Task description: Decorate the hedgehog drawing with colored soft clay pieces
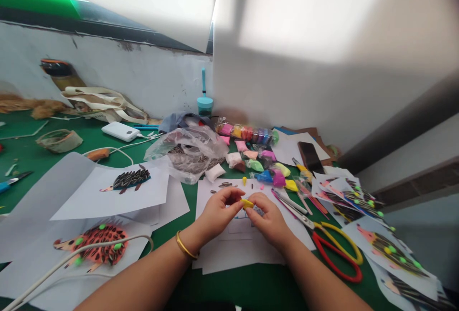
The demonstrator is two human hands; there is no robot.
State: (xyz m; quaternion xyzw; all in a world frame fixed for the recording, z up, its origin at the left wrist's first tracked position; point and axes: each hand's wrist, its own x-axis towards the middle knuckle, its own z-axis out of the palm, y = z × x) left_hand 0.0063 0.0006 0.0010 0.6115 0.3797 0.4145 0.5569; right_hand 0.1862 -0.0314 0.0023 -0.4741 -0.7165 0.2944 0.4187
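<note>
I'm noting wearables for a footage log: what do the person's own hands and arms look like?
The left hand is ungloved, with a thin, gold-coloured, rounded bangle at its wrist. The right hand is ungloved, its wrist unadorned. No sleeves show.

The fingers (234, 209) cover part of the small yellow piece (247, 203) and part of the blue-lined drawing (239, 216) beneath; the bottom edge cuts off both forearms (143, 268).

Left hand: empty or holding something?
Holding: the left hand has a yellow piece at its fingertips, and the right hand holds the other end.
</note>
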